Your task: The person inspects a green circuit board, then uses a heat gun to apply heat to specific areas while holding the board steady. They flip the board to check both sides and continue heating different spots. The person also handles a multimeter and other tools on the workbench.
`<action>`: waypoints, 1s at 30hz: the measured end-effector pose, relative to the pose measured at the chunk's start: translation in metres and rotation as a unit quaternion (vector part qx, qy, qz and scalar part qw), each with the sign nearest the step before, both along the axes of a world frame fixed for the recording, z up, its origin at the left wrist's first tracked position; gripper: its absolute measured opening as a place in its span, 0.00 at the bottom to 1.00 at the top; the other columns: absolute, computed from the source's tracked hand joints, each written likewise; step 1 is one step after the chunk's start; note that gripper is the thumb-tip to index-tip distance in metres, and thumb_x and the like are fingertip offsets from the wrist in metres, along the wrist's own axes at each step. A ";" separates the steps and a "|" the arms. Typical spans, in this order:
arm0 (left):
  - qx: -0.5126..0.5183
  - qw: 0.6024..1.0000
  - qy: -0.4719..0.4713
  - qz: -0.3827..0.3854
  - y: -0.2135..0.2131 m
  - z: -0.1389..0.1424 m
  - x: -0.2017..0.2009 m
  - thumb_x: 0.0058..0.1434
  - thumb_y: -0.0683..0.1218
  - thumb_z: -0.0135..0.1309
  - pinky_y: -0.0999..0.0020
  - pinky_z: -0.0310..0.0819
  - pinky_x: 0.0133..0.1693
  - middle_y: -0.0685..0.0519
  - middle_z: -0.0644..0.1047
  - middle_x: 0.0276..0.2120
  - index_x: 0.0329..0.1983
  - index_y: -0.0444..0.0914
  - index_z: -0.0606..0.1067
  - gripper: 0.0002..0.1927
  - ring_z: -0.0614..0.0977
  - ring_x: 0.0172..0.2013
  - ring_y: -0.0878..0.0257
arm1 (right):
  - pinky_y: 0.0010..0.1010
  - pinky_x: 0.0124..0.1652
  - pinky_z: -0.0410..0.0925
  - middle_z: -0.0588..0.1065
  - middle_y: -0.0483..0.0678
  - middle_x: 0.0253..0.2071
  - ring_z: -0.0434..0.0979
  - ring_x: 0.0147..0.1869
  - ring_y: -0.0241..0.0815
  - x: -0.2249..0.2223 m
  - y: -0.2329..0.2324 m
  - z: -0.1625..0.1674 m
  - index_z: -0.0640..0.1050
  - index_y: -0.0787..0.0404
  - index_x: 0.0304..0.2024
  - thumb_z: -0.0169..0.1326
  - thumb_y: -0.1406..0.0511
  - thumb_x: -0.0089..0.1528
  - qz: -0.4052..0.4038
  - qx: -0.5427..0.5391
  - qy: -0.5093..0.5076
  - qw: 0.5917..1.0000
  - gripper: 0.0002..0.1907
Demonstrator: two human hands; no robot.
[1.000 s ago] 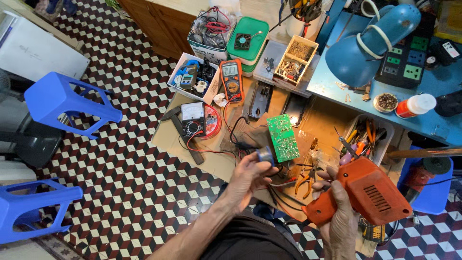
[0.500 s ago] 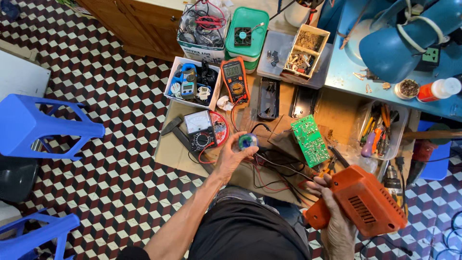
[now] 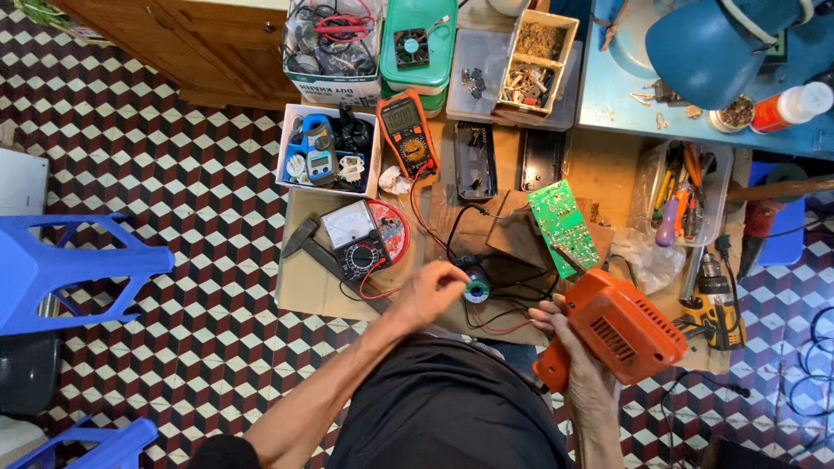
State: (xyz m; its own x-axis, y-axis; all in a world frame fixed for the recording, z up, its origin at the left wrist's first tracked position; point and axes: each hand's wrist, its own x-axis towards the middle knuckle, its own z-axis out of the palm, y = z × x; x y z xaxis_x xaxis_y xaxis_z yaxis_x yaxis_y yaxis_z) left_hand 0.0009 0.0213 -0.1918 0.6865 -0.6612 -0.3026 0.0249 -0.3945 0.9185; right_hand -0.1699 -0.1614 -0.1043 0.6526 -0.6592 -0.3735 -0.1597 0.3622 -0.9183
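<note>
My right hand (image 3: 580,363) grips the handle of an orange soldering gun (image 3: 618,326), whose tip points up toward a green circuit board (image 3: 565,226) lying on a piece of cardboard. My left hand (image 3: 428,293) reaches forward and pinches a small round spool of solder (image 3: 476,287) with a blue-green centre, close to the cardboard. Black and red wires (image 3: 495,314) trail under the spool between my hands.
An analog meter (image 3: 358,236), an orange multimeter (image 3: 407,132), a white box of testers (image 3: 328,149), a green tub with a fan (image 3: 420,43), parts bins, a tool tray (image 3: 686,193) and a cordless drill (image 3: 718,295) surround the work spot. Blue stools (image 3: 69,265) stand at left.
The view shifted, with everything sliding toward the lower left. My left hand keeps the spool, now lower and nearer the soldering gun. The circuit board lies apart from my hand.
</note>
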 end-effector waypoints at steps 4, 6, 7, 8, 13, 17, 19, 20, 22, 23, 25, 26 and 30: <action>-0.212 0.937 -0.226 -0.164 -0.040 0.034 -0.027 0.62 0.47 0.61 0.60 0.77 0.49 0.41 0.81 0.49 0.57 0.36 0.75 0.20 0.81 0.50 0.51 | 0.41 0.51 0.77 0.79 0.61 0.47 0.83 0.50 0.52 0.000 0.007 0.002 0.73 0.75 0.57 0.54 0.71 0.64 0.003 0.014 -0.010 1.000 0.19; -0.199 0.947 -0.045 -0.248 -0.053 0.048 -0.032 0.68 0.46 0.57 0.64 0.79 0.46 0.47 0.84 0.45 0.56 0.38 0.76 0.15 0.84 0.47 0.57 | 0.42 0.52 0.77 0.79 0.62 0.47 0.83 0.50 0.53 -0.002 0.003 0.006 0.73 0.76 0.56 0.54 0.71 0.64 -0.010 0.021 -0.016 1.000 0.19; -0.186 0.957 0.006 -0.225 -0.054 0.053 -0.033 0.68 0.46 0.55 0.65 0.79 0.45 0.48 0.84 0.44 0.55 0.38 0.76 0.14 0.84 0.46 0.60 | 0.42 0.52 0.76 0.79 0.62 0.47 0.83 0.50 0.53 -0.003 0.001 0.007 0.73 0.76 0.56 0.54 0.71 0.64 -0.021 0.027 -0.017 0.999 0.19; -0.170 0.963 0.057 -0.202 -0.052 0.057 -0.031 0.69 0.46 0.54 0.67 0.79 0.45 0.49 0.84 0.43 0.54 0.37 0.76 0.13 0.85 0.45 0.62 | 0.42 0.53 0.76 0.79 0.62 0.47 0.83 0.50 0.53 -0.003 -0.002 0.008 0.73 0.76 0.56 0.54 0.71 0.64 -0.033 0.034 -0.018 0.999 0.19; -0.135 0.968 0.138 -0.158 -0.043 0.068 -0.028 0.69 0.46 0.54 0.73 0.81 0.42 0.51 0.84 0.36 0.48 0.34 0.78 0.11 0.85 0.39 0.70 | 0.43 0.52 0.76 0.79 0.61 0.48 0.83 0.51 0.54 -0.013 -0.009 0.012 0.73 0.77 0.57 0.53 0.71 0.64 -0.060 0.054 -0.034 0.996 0.20; -0.080 0.979 0.106 -0.152 -0.044 0.088 -0.030 0.68 0.45 0.55 0.72 0.77 0.34 0.53 0.81 0.29 0.46 0.33 0.80 0.11 0.80 0.31 0.71 | 0.43 0.52 0.76 0.78 0.63 0.49 0.82 0.52 0.56 -0.014 -0.007 0.014 0.72 0.78 0.58 0.53 0.71 0.65 -0.051 0.056 -0.056 0.996 0.20; -0.055 0.985 0.094 -0.136 -0.044 0.106 -0.025 0.67 0.46 0.56 0.72 0.76 0.32 0.54 0.81 0.27 0.45 0.33 0.81 0.11 0.80 0.29 0.71 | 0.43 0.53 0.75 0.78 0.64 0.51 0.82 0.53 0.55 -0.010 -0.007 0.016 0.72 0.77 0.59 0.53 0.71 0.64 -0.035 0.061 -0.052 0.996 0.21; -0.051 0.986 0.093 -0.125 -0.044 0.117 -0.023 0.67 0.46 0.56 0.73 0.77 0.32 0.55 0.81 0.27 0.44 0.33 0.81 0.11 0.80 0.29 0.72 | 0.42 0.53 0.75 0.77 0.64 0.52 0.82 0.53 0.55 -0.009 -0.009 0.019 0.72 0.76 0.59 0.53 0.71 0.64 -0.027 0.064 -0.049 0.996 0.22; -0.025 0.990 0.082 -0.109 -0.041 0.143 -0.016 0.66 0.46 0.57 0.74 0.76 0.31 0.56 0.81 0.26 0.44 0.34 0.80 0.11 0.80 0.28 0.73 | 0.41 0.52 0.75 0.76 0.63 0.57 0.83 0.53 0.54 -0.008 -0.011 0.025 0.72 0.75 0.59 0.53 0.71 0.63 -0.013 0.062 -0.090 0.994 0.22; -0.006 0.992 0.073 -0.103 -0.038 0.158 -0.011 0.66 0.47 0.57 0.74 0.74 0.29 0.56 0.80 0.25 0.43 0.34 0.80 0.11 0.78 0.27 0.72 | 0.40 0.51 0.76 0.75 0.62 0.60 0.83 0.53 0.54 -0.005 -0.014 0.028 0.72 0.74 0.59 0.53 0.70 0.63 -0.005 0.059 -0.112 0.992 0.22; 0.003 0.995 0.064 -0.077 -0.029 0.186 -0.002 0.65 0.47 0.57 0.75 0.74 0.29 0.58 0.80 0.26 0.42 0.35 0.80 0.11 0.79 0.26 0.73 | 0.39 0.46 0.78 0.75 0.62 0.61 0.84 0.49 0.51 -0.005 -0.020 0.035 0.71 0.71 0.58 0.53 0.70 0.63 -0.031 0.027 -0.096 0.995 0.21; -0.007 0.996 0.060 -0.058 -0.024 0.199 0.005 0.65 0.47 0.57 0.76 0.75 0.29 0.59 0.81 0.27 0.41 0.35 0.80 0.10 0.80 0.27 0.74 | 0.38 0.43 0.78 0.74 0.62 0.61 0.84 0.46 0.50 -0.005 -0.022 0.036 0.71 0.70 0.58 0.53 0.70 0.63 -0.045 0.011 -0.087 0.995 0.21; -0.041 0.999 -0.028 0.023 -0.018 0.227 0.043 0.64 0.47 0.57 0.77 0.73 0.28 0.59 0.80 0.27 0.43 0.36 0.81 0.10 0.77 0.27 0.75 | 0.33 0.33 0.75 0.75 0.61 0.61 0.81 0.38 0.44 -0.009 -0.033 0.036 0.72 0.69 0.60 0.54 0.69 0.65 -0.062 -0.009 -0.067 0.996 0.21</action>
State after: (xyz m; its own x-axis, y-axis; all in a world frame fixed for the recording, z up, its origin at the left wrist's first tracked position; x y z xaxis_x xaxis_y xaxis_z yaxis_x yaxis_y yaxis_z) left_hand 0.0435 0.0031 0.0355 0.7316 -0.6488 -0.2092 -0.0114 -0.3184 0.9479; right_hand -0.1793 -0.1945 -0.0683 0.6083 -0.7438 -0.2772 0.0090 0.3556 -0.9346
